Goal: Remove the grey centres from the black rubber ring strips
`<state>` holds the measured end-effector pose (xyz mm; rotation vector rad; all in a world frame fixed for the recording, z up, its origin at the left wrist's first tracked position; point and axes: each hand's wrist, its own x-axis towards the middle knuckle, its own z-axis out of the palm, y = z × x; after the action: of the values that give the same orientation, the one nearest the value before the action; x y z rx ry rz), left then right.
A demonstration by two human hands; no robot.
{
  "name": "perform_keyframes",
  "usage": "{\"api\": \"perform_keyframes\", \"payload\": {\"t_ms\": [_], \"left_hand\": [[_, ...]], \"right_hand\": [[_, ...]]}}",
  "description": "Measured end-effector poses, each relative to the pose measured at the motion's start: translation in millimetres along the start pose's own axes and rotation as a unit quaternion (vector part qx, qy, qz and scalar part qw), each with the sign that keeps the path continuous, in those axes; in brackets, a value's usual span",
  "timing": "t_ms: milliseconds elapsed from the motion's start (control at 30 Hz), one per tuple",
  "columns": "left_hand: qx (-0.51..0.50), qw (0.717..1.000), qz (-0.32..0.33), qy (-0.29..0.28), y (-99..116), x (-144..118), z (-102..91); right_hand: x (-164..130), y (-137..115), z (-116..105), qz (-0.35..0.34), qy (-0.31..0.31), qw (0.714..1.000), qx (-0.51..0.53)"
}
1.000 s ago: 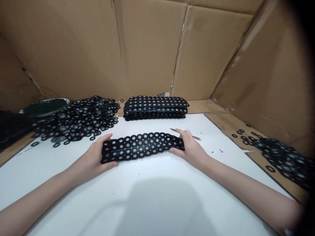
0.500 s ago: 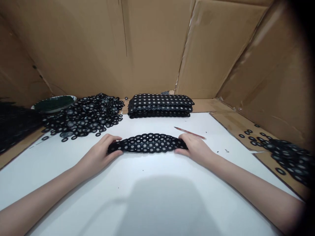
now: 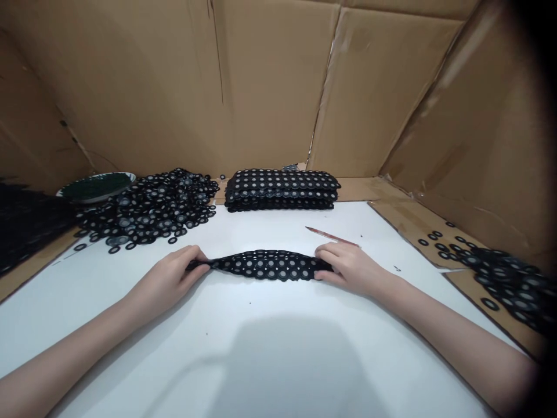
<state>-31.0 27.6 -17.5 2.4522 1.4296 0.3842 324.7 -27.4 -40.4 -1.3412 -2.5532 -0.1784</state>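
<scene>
We look down over our own two bare forearms at a white tabletop [image 3: 278, 348] walled in by brown cardboard [image 3: 270, 87]. Lying across the middle of the table, just ahead of us, is a long black strip of joined rings [image 3: 267, 265], each ring with a pale grey centre. Our left hand [image 3: 167, 281] closes on its left end, fingers curled together and pinching the strip where it narrows to a twist; our right hand [image 3: 350, 266] pinches the right end, fingers pressed side by side on top, thumb hidden beneath. The strip looks thin and floppy, so we judge it handles best with both ends gripped evenly, kept low over the table, and with gentle, equal pull, since a hard tug might tear rings apart. Behind it, well apart, sits a neat stack of similar ring strips [image 3: 282, 188] against the back wall. To the left of the stack spreads a heap of loose black rings [image 3: 152, 209], with a shallow dish of dark green material [image 3: 96, 186] beyond it. A thin red pencil [image 3: 333, 235] lies just behind our right hand, near enough to snag. More loose rings [image 3: 500, 273] are scattered on cardboard at the far right.
</scene>
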Motion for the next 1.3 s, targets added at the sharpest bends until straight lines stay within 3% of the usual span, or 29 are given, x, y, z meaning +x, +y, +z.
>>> {"api": "perform_keyframes", "payload": {"t_ms": [133,333,567,700,800,1067,1300], "left_hand": [[-0.041,0.999,-0.021,0.008,-2.2,-4.7,1.7],[-0.116,0.989,-0.071,0.065,-19.9,0.2,9.1],[-0.308,0.936,-0.109,0.128,-23.9,4.0,13.0],[-0.361,0.904,-0.155,0.172,-21.1,3.9,11.3],[-0.377,0.888,-0.187,0.184,-18.0,3.1,7.5],[-0.342,0.893,-0.200,0.213,-11.8,-2.1,-2.3],[-0.398,0.860,-0.200,0.250,-16.4,-0.1,3.7]], "right_hand": [[-1.8,-1.2,-0.1,0.051,-0.026,0.996,0.062],[-0.9,-6.7,6.3,0.192,0.015,0.958,0.212],[5.2,-10.5,9.1,0.236,0.065,0.878,0.412],[7.3,-5.7,14.5,0.265,0.084,0.806,0.523],[7.9,-1.6,17.4,0.277,0.099,0.773,0.562],[9.5,-1.5,14.4,0.296,0.125,0.766,0.557],[10.5,-4.9,8.5,0.320,0.127,0.770,0.538]]}}
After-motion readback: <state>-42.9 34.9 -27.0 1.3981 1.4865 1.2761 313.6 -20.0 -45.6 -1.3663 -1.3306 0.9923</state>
